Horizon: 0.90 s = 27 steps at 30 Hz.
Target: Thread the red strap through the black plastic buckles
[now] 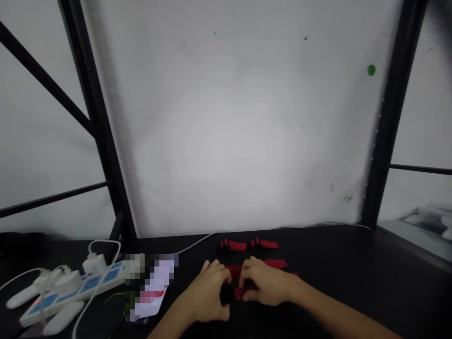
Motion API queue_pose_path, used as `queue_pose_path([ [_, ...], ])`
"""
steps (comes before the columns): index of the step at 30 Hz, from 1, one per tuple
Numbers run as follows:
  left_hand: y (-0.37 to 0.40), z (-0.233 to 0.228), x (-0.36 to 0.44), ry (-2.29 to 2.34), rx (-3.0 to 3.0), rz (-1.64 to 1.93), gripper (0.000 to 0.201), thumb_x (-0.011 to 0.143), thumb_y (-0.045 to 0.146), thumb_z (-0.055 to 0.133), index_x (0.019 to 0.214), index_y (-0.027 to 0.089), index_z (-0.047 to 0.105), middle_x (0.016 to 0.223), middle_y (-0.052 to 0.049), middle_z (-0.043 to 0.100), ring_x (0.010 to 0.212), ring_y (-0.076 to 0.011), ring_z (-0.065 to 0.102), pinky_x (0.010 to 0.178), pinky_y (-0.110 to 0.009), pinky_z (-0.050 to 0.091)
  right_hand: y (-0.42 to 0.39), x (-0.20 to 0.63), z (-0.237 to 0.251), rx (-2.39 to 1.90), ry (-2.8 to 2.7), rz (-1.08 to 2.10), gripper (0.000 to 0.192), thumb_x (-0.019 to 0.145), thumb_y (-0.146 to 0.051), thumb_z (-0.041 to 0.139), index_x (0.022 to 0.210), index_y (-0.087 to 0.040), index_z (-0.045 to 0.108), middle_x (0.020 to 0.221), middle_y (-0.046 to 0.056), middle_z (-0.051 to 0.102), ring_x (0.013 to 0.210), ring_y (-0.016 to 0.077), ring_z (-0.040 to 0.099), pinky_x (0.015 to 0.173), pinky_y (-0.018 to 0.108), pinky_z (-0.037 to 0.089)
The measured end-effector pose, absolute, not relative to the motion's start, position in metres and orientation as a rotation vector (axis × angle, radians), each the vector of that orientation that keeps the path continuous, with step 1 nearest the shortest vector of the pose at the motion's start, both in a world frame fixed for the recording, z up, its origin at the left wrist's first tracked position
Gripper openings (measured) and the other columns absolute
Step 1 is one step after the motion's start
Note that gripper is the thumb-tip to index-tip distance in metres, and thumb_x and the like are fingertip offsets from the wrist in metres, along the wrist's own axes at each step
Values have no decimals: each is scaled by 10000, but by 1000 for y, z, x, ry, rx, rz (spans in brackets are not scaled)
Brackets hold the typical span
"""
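Several red straps lie on the black table, and my two hands are over the nearer ones. My left hand [211, 293] is curled, its thumb and fingers on either side of a dark piece that looks like the black buckle [226, 295] of the nearest strap. My right hand [265, 283] pinches that red strap [238, 294] between thumb and fingers. Behind the fingers another red strap [275, 263] lies flat, partly hidden by both hands. Farther back are two folded red straps with black buckles, one on the left [236, 246] and one on the right [267, 244].
At the left a white power strip [76, 296] holds several plugs and cables. A phone [155, 296], partly pixelated, lies beside my left forearm. A thin cable [197, 242] runs along the back edge below the white panel [240, 117]. Black frame posts [391, 117] stand at both sides.
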State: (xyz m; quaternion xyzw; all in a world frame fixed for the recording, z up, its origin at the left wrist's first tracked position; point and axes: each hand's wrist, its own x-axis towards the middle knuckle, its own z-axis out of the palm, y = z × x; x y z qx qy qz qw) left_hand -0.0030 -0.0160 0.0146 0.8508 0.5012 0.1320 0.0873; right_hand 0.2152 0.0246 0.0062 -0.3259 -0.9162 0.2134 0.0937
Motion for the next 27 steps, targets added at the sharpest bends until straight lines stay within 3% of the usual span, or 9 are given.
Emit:
queue_pose_path([
  [3, -13, 13, -3, 1453, 2525, 432, 311, 617, 187, 659, 926, 211, 644, 875, -26, 655, 819, -227, 586, 833, -349, 437, 27, 220, 6, -987, -2670, 692, 271, 735, -346, 772, 960, -222, 686, 1016, 43, 620, 982, 239, 561, 886, 358, 442],
  [7, -7, 7, -1, 1262, 2309, 660, 399, 669, 65, 561, 1032, 216, 631, 761, 22, 637, 658, -147, 575, 588, -230, 418, 31, 231, 4, -998, -2512, 973, 165, 766, -220, 711, 924, -200, 669, 795, -11, 647, 693, 142, 582, 627, 231, 435],
  [10, -5, 4, 6, 1080, 1992, 866, 361, 706, 58, 592, 1042, 185, 621, 786, 19, 641, 679, -132, 627, 638, -228, 463, 34, 238, 4, -899, -2313, 1092, 87, 785, -183, 671, 871, -178, 677, 774, -14, 646, 693, 126, 572, 650, 223, 434],
  [14, -5, 3, 14, 885, 1642, 1008, 213, 789, 209, 673, 986, 147, 618, 754, -8, 664, 686, -183, 712, 666, -279, 509, 36, 241, 8, -814, -2123, 1194, 95, 799, -235, 685, 863, -166, 670, 747, -14, 630, 674, 121, 556, 664, 234, 439],
  [18, -3, 5, 16, 839, 1530, 1048, 304, 780, 324, 740, 998, 133, 647, 756, -35, 702, 662, -210, 731, 631, -284, 501, 34, 241, 11, -773, -2067, 1224, 136, 798, -278, 706, 865, -167, 664, 756, -9, 635, 673, 122, 556, 656, 237, 431],
  [23, -1, 6, 14, 832, 1536, 1100, 281, 771, 331, 740, 963, 131, 696, 707, -44, 724, 651, -184, 690, 611, -271, 483, 31, 238, 10, -779, -2022, 1248, 173, 811, -281, 693, 939, -166, 673, 772, 1, 648, 685, 130, 572, 679, 252, 442],
  [27, -3, 3, 18, 914, 1577, 1068, 199, 801, 280, 672, 921, 129, 718, 674, -37, 725, 620, -177, 683, 599, -270, 483, 25, 234, 10, -794, -2048, 1204, 124, 817, -274, 670, 848, -155, 687, 733, -1, 643, 673, 131, 565, 682, 255, 444],
])
